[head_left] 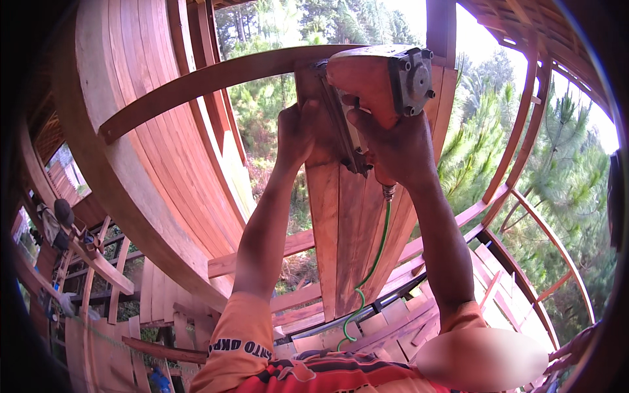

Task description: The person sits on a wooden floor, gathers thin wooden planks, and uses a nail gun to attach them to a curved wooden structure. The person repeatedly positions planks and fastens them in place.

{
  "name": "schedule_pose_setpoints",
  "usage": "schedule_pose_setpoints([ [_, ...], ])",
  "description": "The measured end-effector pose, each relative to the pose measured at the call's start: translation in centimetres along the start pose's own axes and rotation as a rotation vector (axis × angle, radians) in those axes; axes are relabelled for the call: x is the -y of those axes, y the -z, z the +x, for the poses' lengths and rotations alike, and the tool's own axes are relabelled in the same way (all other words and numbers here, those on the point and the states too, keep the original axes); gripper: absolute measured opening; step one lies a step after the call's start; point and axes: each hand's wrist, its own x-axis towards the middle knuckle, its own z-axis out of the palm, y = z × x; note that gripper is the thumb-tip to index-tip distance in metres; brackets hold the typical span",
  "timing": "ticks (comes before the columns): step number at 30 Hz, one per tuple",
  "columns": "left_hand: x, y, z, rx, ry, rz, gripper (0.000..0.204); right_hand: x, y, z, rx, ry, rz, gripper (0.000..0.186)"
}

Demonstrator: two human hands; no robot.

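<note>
My right hand (396, 141) is closed round an orange and black nail gun (370, 82), raised near the top of a vertical panel of wooden planks (354, 242). A green coiled air hose (383, 236) hangs from the gun's handle. To the left of the gun, my left hand (298, 131) has its fingers bent against the panel's upper left edge, gripping it just below a long crosswise wooden beam (183, 88). The nail gun and my right hand hide part of the panel behind them.
A planked wall (157, 150) stands at the left, with open timber framing (521, 144) at the right and trees beyond. Below are joists and loose boards (419, 314). A dark cap (63, 213) and other items rest on framing at the far left.
</note>
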Motion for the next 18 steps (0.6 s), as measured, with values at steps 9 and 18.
schedule_pose_setpoints([
  [9, 1.8, -0.4, -0.5, -0.188, 0.152, 0.129, 0.066, -0.8, -0.1, 0.1, -0.007, 0.093, 0.064, 0.027],
  [18, 1.9, -0.7, -0.2, -0.25, -0.104, 0.155, 0.064, -0.4, -0.5, -0.5, -0.012, 0.07, 0.022, 0.028],
])
